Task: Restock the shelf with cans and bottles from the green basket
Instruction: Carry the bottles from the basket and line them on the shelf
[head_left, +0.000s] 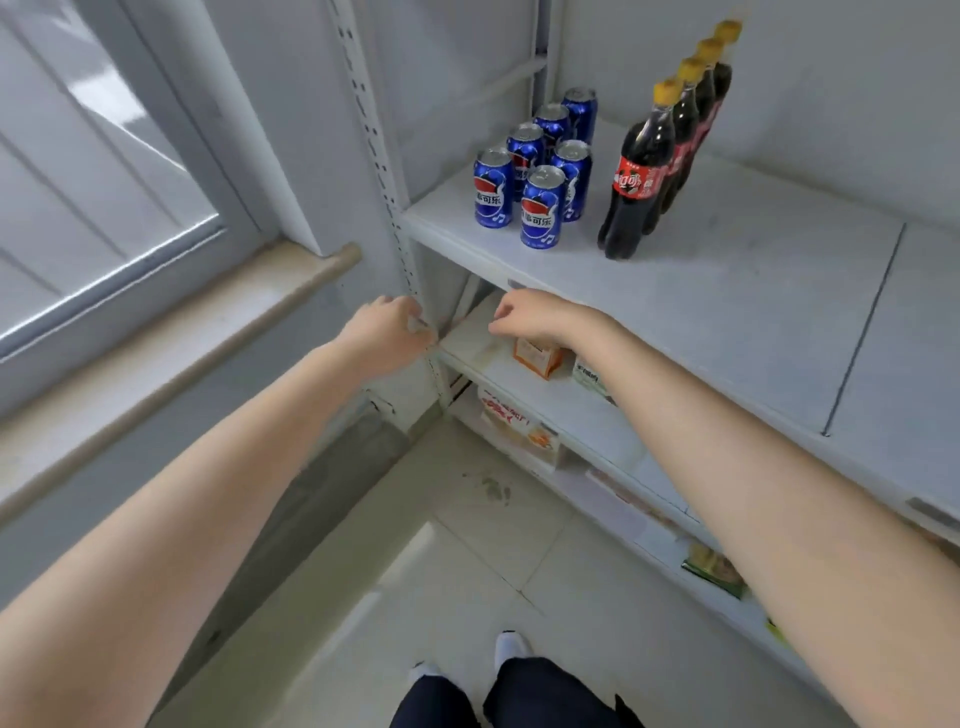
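White shelf (727, 312), orange carton (536, 359) half hidden under right hand (535, 317).

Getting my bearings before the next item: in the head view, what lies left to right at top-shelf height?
window → perforated shelf upright → blue cans → cola bottles
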